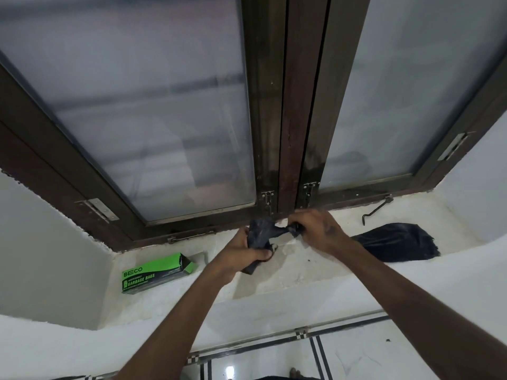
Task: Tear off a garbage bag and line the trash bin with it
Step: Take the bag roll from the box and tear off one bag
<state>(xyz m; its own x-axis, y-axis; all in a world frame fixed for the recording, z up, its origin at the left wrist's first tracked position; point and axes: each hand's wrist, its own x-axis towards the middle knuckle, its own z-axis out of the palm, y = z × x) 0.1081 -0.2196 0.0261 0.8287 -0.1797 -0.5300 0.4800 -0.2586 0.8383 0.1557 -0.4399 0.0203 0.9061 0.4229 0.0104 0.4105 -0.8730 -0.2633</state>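
Left hand (247, 252) fingers wrap bag roll (259, 237) | right hand (318, 229) pinches end

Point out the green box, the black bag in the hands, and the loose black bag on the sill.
Green box (153, 272): head view, printed top face.
Held bag (259, 235): head view, bunched part above left hand.
Loose bag (397, 241): head view, middle of heap.

A pale stone window sill (296, 272) ran below a dark-framed frosted-glass window (282, 105). On its left lay a green cardboard garbage-bag box (153, 272); on its right, a crumpled black plastic bag (397, 241). Between them, above the sill, both hands held a black roll of bags (260, 237).
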